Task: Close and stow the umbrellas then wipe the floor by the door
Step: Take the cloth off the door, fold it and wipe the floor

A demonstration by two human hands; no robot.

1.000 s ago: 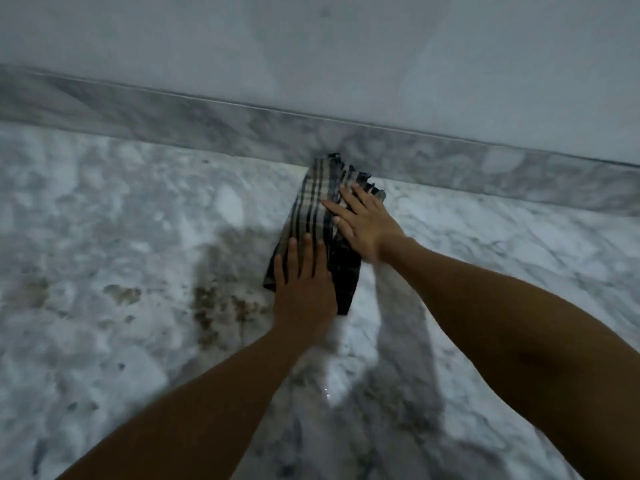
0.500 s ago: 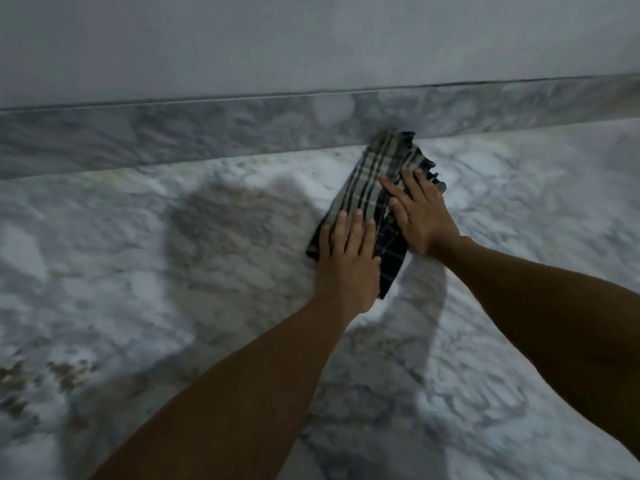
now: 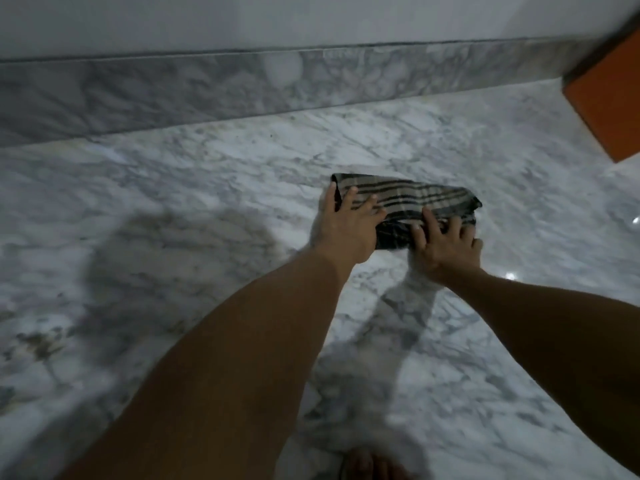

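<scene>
Two hands flat on one folded plaid cloth, left hand then right hand, fingers spread and pressing; cloth drawn back from the skirting onto open floor, wiping evidently under way.

Folded plaid cloth (dark stripes) lies flat on marble floor.

Grey marble skirting below a white wall; orange panel at right.
</scene>
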